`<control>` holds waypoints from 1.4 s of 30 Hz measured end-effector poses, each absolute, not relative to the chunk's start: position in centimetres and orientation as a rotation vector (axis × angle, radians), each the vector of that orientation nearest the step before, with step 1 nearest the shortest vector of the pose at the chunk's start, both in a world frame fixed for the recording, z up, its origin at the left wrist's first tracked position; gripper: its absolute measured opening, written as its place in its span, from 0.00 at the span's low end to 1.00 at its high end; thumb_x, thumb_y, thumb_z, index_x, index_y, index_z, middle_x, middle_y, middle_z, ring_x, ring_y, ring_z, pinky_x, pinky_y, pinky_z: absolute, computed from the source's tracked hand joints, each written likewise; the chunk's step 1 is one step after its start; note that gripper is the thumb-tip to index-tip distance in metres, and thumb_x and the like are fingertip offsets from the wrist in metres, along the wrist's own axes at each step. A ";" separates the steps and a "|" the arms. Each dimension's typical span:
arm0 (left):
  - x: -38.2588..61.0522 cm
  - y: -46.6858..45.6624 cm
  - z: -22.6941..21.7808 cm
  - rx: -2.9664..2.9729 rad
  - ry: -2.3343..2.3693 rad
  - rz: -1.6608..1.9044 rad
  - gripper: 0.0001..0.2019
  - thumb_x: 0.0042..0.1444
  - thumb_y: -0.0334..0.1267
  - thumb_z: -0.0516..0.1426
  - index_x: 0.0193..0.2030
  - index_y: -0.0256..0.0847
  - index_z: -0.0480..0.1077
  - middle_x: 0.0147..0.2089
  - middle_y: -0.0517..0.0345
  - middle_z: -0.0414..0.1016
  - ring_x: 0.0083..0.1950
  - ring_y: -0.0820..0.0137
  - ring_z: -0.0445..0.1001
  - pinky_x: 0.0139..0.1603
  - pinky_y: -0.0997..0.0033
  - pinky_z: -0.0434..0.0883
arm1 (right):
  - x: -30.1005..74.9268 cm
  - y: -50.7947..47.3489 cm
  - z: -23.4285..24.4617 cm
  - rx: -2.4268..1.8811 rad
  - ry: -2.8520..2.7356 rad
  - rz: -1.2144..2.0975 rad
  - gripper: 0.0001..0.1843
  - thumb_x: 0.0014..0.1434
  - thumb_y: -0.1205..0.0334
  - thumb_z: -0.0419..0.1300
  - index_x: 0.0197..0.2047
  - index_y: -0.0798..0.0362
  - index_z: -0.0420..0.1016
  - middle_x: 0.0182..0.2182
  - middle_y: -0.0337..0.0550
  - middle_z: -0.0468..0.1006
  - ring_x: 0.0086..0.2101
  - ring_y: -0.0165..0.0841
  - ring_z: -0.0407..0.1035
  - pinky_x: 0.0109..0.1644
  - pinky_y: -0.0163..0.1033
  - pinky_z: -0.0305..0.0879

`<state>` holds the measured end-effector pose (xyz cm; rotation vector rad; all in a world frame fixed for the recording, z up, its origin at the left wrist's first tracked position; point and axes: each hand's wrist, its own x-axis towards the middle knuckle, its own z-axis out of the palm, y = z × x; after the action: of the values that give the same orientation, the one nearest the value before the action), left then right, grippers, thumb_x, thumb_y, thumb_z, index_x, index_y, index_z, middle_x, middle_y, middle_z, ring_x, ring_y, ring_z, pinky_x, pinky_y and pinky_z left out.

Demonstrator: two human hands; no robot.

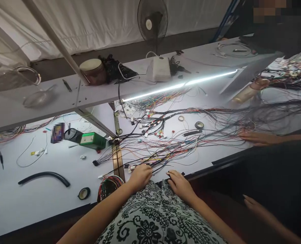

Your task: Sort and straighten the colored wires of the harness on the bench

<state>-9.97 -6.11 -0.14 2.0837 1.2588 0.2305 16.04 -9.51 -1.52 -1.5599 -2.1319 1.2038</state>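
My left hand (140,176) rests at the table's front edge with its fingers curled on the near end of a spread of coloured wires (165,149), gripping a few strands. My right hand (179,182) lies just to its right on the edge, fingers bent down and together; whether it holds anything is hidden. The wire harness fans out across the white table (38,196) toward the right, with small white connectors among it.
A coil of wires (109,185), a tape roll (84,193), a black hose (44,176) and a green box (93,139) lie left. Another person's hand (257,137) presses the wires at right. A shelf above carries an LED strip (181,86), a fan (152,20) and a jar (93,70).
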 end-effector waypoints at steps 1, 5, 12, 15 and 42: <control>-10.2 -7.1 -0.5 2.098 1.186 0.184 0.13 0.61 0.40 0.52 0.49 0.44 0.73 0.51 0.52 0.74 0.53 0.61 0.69 0.57 0.60 0.64 | 15.3 -9.2 -1.5 -1.527 -2.235 1.122 0.22 0.63 0.60 0.48 0.58 0.52 0.67 0.56 0.51 0.67 0.56 0.42 0.59 0.62 0.51 0.56; -10.7 -8.8 -2.0 2.094 1.083 0.080 0.13 0.58 0.37 0.55 0.49 0.43 0.74 0.49 0.51 0.75 0.50 0.62 0.71 0.52 0.63 0.68 | 12.5 -8.0 -1.6 -1.454 -2.562 0.935 0.23 0.63 0.63 0.48 0.60 0.53 0.66 0.61 0.48 0.64 0.57 0.42 0.58 0.61 0.49 0.58; -11.5 -9.5 -1.6 2.044 1.120 0.027 0.14 0.59 0.36 0.53 0.49 0.42 0.73 0.53 0.51 0.75 0.53 0.61 0.71 0.56 0.63 0.66 | 11.9 -7.3 -2.3 -1.412 -2.697 0.966 0.24 0.59 0.69 0.49 0.57 0.51 0.70 0.63 0.43 0.63 0.57 0.45 0.59 0.58 0.51 0.62; -11.5 -9.7 -1.5 2.018 1.141 0.017 0.13 0.59 0.35 0.53 0.49 0.43 0.73 0.51 0.53 0.76 0.52 0.63 0.72 0.54 0.66 0.66 | 12.2 -7.4 -2.4 -1.404 -2.710 0.983 0.24 0.58 0.70 0.49 0.56 0.52 0.71 0.61 0.46 0.65 0.57 0.45 0.60 0.58 0.52 0.61; -8.5 -5.8 4.2 0.982 1.040 0.539 0.28 0.63 0.58 0.43 0.55 0.39 0.66 0.47 0.47 0.74 0.45 0.67 0.74 0.45 0.67 0.70 | 10.2 -2.9 3.2 -1.159 -2.013 1.456 0.23 0.62 0.43 0.51 0.52 0.46 0.75 0.66 0.48 0.51 0.65 0.43 0.43 0.68 0.52 0.43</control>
<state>-8.47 -5.76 4.24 0.9820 1.0395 0.5390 10.25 -2.86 3.15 -1.1592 -2.0129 1.4562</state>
